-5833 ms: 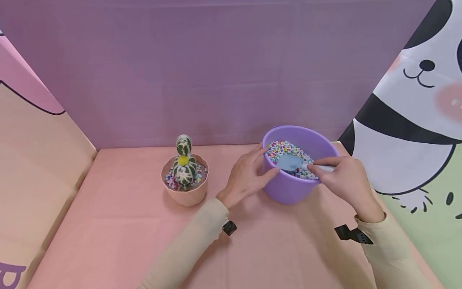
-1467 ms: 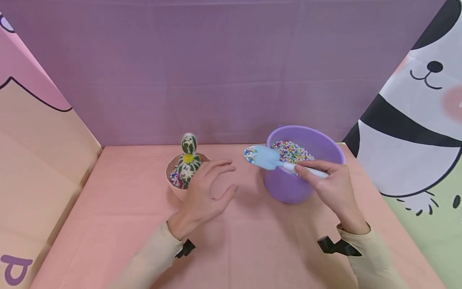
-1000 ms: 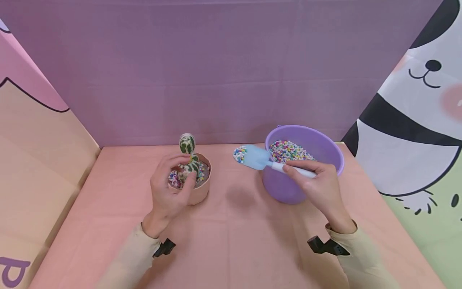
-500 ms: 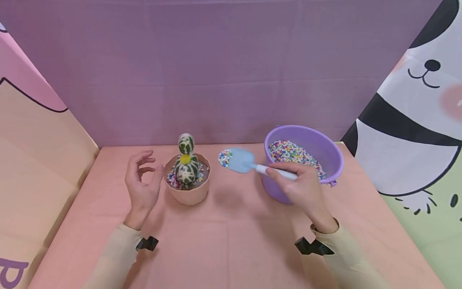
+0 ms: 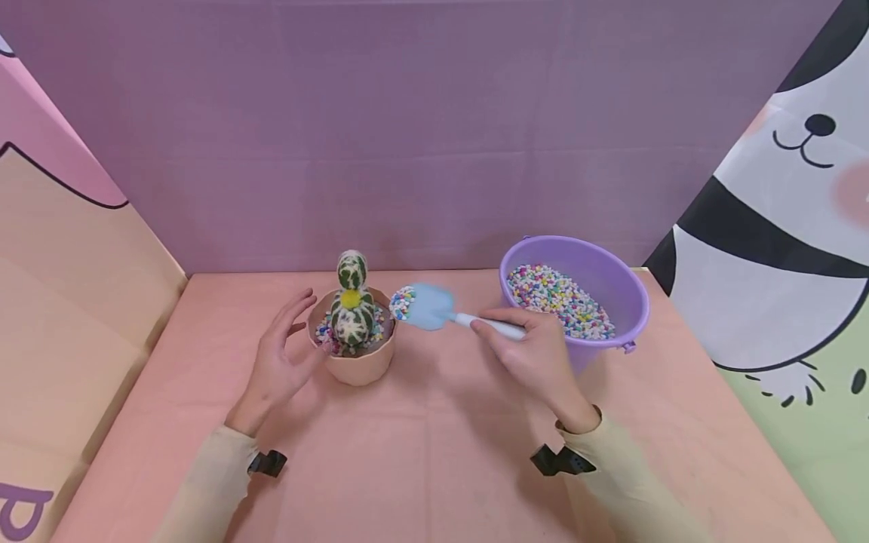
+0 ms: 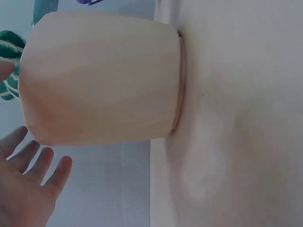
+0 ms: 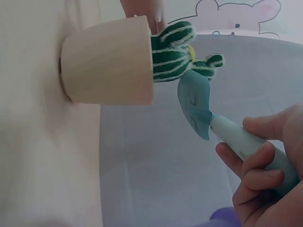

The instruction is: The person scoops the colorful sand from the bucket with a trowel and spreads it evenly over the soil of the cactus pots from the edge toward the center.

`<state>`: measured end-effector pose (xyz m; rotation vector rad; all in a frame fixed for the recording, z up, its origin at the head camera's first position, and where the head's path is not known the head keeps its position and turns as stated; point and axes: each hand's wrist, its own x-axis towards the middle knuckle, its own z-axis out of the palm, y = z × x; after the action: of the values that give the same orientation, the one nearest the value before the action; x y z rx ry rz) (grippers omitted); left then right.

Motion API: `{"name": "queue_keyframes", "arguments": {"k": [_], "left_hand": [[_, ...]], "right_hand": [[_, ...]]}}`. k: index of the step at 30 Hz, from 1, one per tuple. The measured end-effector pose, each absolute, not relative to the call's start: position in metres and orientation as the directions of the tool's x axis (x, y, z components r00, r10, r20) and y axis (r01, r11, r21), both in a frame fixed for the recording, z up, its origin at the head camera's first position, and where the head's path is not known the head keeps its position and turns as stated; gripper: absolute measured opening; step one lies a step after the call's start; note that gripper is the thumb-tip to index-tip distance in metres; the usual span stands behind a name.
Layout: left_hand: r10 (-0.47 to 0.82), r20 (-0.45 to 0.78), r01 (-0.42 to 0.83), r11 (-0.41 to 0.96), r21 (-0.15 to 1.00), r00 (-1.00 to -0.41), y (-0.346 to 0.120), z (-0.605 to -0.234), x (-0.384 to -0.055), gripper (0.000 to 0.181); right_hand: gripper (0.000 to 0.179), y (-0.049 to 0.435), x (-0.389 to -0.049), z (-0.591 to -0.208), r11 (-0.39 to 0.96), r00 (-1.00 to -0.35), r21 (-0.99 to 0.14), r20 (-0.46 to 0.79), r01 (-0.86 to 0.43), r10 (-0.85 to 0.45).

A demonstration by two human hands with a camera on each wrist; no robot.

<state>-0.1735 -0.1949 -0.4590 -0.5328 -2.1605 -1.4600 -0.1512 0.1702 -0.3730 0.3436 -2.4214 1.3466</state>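
My right hand [image 5: 536, 353] holds a light-blue toy trowel [image 5: 431, 306] by its white handle, fingers curled round it. Colourful beads [image 5: 402, 303] lie on the blade's tip, which is level with the right rim of the peach flowerpot [image 5: 360, 369]. In the pot stands a green-and-white cactus [image 5: 352, 320] with a yellow flower, beads around its base. My left hand [image 5: 280, 369] is at the pot's left side, fingers spread and gripping nothing. In the left wrist view its fingers [image 6: 41, 163] are near the pot's rim; whether they touch it I cannot tell.
To the right stands a purple bucket [image 5: 614, 290] part filled with multicoloured beads [image 5: 560, 302]. A pink cloth [image 5: 421, 467] covers the table. Behind rises a purple backdrop [image 5: 421, 136], with printed panels at both sides, a panda on the right one.
From the bucket, my right hand has lifted the trowel with beads and carried it left to the pot. My left hand has left the bucket, passed the cactus and come to the pot's left side.
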Motion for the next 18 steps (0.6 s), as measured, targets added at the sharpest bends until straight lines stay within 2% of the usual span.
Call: {"name": "queue_keyframes", "arguments": {"k": [10,18], "left_hand": [[0.163,0.480,0.496,0.468,0.731,-0.862,-0.196,-0.463,-0.174,0.093],[0.173,0.410,0.435,0.538,0.722,-0.895,-0.198,-0.460,-0.174,0.100]], "right_hand": [[0.024,0.153,-0.159,-0.380,0.555,-0.915,-0.748,0.397,-0.364,-0.064],[0.026,0.144,-0.162,-0.383,0.589,-0.900,-0.708,0.428,-0.389,-0.080]]}}
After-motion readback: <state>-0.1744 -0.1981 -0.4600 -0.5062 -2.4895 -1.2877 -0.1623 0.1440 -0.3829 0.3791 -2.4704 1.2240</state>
